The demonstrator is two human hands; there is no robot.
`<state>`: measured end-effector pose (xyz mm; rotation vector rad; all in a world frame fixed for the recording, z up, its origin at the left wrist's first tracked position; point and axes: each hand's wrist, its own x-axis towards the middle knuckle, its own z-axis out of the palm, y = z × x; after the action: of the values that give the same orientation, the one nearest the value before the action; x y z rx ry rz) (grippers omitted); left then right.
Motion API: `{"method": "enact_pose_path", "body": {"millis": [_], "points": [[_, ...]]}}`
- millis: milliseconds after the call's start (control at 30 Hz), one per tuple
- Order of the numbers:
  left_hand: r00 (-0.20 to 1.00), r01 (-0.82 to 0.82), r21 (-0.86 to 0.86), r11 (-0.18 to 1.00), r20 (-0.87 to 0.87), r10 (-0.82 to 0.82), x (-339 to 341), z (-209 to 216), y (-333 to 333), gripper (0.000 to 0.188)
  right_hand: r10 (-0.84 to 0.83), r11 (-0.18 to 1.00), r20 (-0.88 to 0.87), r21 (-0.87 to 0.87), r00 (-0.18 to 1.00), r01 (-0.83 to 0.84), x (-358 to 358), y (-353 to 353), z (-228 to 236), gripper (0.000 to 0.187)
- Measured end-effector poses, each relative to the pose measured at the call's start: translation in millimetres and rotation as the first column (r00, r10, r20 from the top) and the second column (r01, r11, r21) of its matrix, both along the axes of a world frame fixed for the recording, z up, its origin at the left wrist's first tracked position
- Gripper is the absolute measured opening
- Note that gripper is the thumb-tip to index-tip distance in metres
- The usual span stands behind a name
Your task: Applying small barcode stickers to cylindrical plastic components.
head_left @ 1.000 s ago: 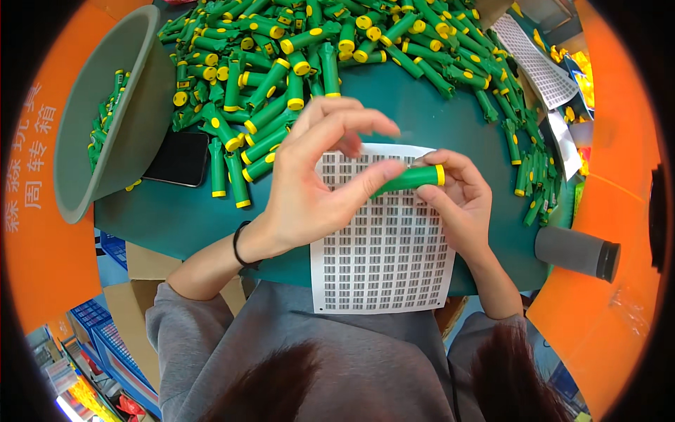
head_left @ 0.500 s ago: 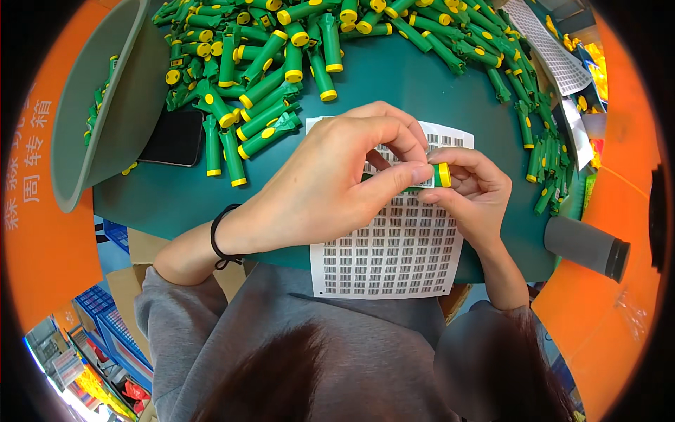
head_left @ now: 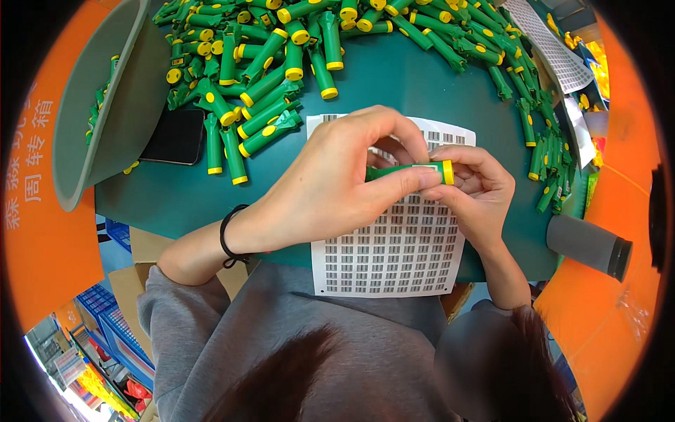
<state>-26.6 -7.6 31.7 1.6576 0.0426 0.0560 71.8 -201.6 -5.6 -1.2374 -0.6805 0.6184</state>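
Between my two hands lies a green tube with a yellow end cap [head_left: 448, 173], held nearly level above a white sheet of barcode stickers [head_left: 387, 260]. My left hand [head_left: 351, 176] grips the tube's body, its thumb pressed along the side by a small white label [head_left: 426, 168]. At the capped end, my right hand [head_left: 478, 186] pinches the tube between thumb and fingers. The tube's far left end is partly hidden behind my left fingers. The sticker sheet rests on the green table [head_left: 380, 77] and hangs over its near edge.
Many similar green tubes [head_left: 264, 53] are heaped across the back and down the right side. A dark phone [head_left: 176, 137] lies left beside a grey-green tub [head_left: 133, 105]. At right are a grey cylindrical bottle [head_left: 587, 246] and another sticker sheet [head_left: 552, 46].
The tube has turned slightly between my hands, showing more of its green body. The label now lies flatter against its side, and my left thumb has shifted slightly.
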Motion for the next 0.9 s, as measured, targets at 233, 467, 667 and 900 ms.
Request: {"method": "enact_pose_path", "body": {"millis": [233, 467, 667, 900], "points": [[0.951, 0.217, -0.168, 0.962, -0.188, -0.247, 4, -17, -6, 0.054, 0.026, 1.000, 0.298, -0.011, 0.954, -0.024, 7, -3, -4, 0.040], [0.970, 0.234, 0.278, 0.932, -0.009, -0.241, -1, -17, -16, 0.029, 0.098, 0.992, 0.031, 0.079, 0.995, -0.101, 5, 36, 9, 0.095], [0.987, 0.105, 0.455, 0.884, 0.058, -0.147, -12, -22, -31, 0.022, 0.240, 0.970, 0.188, -0.026, 0.952, -0.240, -2, 37, 10, 0.107], [0.737, -0.634, 0.511, 0.581, 0.626, 0.253, -59, 13, 81, 0.025, -0.029, 0.926, 0.435, -0.329, 0.900, 0.188, 16, 19, 13, 0.063]]}}
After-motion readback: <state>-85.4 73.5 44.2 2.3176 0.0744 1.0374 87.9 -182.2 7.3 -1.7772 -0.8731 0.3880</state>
